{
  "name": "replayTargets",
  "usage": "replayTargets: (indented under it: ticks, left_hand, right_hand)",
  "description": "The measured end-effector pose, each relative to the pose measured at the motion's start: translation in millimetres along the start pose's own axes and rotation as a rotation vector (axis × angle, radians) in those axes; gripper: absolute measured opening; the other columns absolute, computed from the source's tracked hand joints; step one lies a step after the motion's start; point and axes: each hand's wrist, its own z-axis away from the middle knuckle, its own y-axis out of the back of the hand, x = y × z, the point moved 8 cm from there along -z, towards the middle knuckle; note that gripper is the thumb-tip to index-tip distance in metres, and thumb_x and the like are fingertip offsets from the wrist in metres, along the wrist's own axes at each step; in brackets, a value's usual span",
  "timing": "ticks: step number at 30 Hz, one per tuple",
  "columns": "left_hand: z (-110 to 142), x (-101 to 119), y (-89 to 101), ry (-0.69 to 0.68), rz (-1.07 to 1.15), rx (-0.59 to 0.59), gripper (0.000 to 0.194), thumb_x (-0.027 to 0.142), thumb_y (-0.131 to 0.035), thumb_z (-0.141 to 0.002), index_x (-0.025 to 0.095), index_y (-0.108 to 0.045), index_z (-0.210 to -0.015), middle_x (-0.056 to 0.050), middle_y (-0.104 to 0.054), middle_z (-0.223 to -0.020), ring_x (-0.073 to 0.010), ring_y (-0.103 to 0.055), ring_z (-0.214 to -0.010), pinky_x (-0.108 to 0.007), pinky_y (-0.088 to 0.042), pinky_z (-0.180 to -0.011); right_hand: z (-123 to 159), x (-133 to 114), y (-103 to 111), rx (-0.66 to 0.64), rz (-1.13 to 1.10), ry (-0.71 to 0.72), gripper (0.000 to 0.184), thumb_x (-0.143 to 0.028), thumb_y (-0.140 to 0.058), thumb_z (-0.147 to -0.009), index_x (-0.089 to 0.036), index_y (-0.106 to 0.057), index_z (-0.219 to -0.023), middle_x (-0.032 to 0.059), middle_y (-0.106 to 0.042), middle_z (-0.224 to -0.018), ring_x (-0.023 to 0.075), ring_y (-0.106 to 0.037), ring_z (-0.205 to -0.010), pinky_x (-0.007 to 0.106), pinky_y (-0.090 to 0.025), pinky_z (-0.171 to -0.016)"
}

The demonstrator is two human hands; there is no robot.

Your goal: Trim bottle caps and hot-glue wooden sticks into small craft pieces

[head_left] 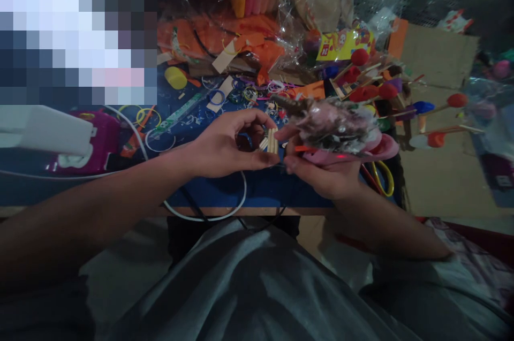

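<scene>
Between the thumb and fingers of my left hand (225,143) is a small row of pale wooden sticks (272,141), held over the blue table. My right hand (317,172) is closed around what looks like a pink glue gun (341,127), its top wrapped in shiny, crinkled material and a small red light showing on its side. An orange part sticks out near the right fingers. The right fingertips are close to the sticks; whether they touch is unclear. Part of the tool's handle is hidden by my palm.
A magenta box with a white plug (60,132) stands at the left, its white cable looping to the table's front edge. Scraps and rubber bands litter the blue table (217,196). Red and blue balls on sticks (387,90) lie at the right, beside yellow-handled scissors (384,177) and cardboard (437,62).
</scene>
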Motion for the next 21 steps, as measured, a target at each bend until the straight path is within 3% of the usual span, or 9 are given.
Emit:
replayTargets:
  ticks: [2,4,8,12,17,21]
  left_hand:
    - [1,-1,5.0,0.022,-0.025,0.043,0.058,0.048,-0.098,-0.073,0.017,-0.072,-0.114,0.000,-0.063,-0.086,-0.0134,-0.058,-0.075,-0.026,-0.048,-0.061]
    - [1,-1,10.8,0.025,-0.059,0.092,0.062,0.049,-0.097,-0.072,0.017,-0.070,-0.119,0.000,-0.061,-0.087,-0.0132,-0.057,-0.074,-0.027,-0.047,-0.060]
    - [2,3,23.8,-0.033,-0.164,0.207,0.065,0.050,-0.099,-0.070,0.021,-0.070,-0.121,-0.001,-0.064,-0.093,-0.0159,-0.059,-0.080,-0.031,-0.049,-0.069]
    - [5,10,28.4,-0.159,-0.281,0.255,0.068,0.047,-0.101,-0.069,0.024,-0.072,-0.126,-0.002,-0.065,-0.096,-0.0181,-0.058,-0.086,-0.035,-0.050,-0.080]
    - [8,17,22.6,-0.294,-0.437,0.289,0.071,0.043,-0.094,-0.074,0.021,-0.071,-0.138,0.001,-0.064,-0.091,-0.0159,-0.059,-0.081,-0.033,-0.052,-0.082]
    - [10,22,16.0,-0.377,-0.556,0.302,0.073,0.047,-0.090,-0.079,0.020,-0.070,-0.144,0.001,-0.065,-0.089,-0.0148,-0.058,-0.076,-0.032,-0.054,-0.078]
  right_hand:
    - [0,3,0,0.049,-0.079,0.027,0.029,-0.052,-0.087,-0.095,-0.027,-0.076,-0.084,0.0014,-0.074,-0.078,0.0175,-0.064,-0.062,0.036,-0.058,-0.059]
    - [-3,8,4,0.133,-0.150,0.016,0.036,-0.057,-0.085,-0.095,-0.025,-0.073,-0.085,0.0019,-0.072,-0.075,0.0179,-0.065,-0.062,0.035,-0.056,-0.056]
    - [-14,19,9,0.260,-0.264,-0.061,0.046,-0.061,-0.094,-0.083,-0.026,-0.069,-0.097,0.0035,-0.075,-0.094,0.0163,-0.066,-0.063,0.033,-0.054,-0.053]
    - [-23,26,13,0.304,-0.288,-0.065,0.050,-0.061,-0.095,-0.079,-0.028,-0.065,-0.101,0.0043,-0.073,-0.108,0.0161,-0.067,-0.068,0.034,-0.056,-0.057]
    - [-25,38,11,0.329,-0.360,-0.096,0.040,-0.053,-0.095,-0.081,-0.028,-0.071,-0.101,0.0001,-0.071,-0.089,0.0169,-0.068,-0.070,0.033,-0.056,-0.063]
    - [-25,42,5,0.331,-0.454,-0.184,0.040,-0.046,-0.101,-0.073,-0.026,-0.074,-0.096,-0.0020,-0.070,-0.077,0.0175,-0.068,-0.067,0.033,-0.057,-0.063]
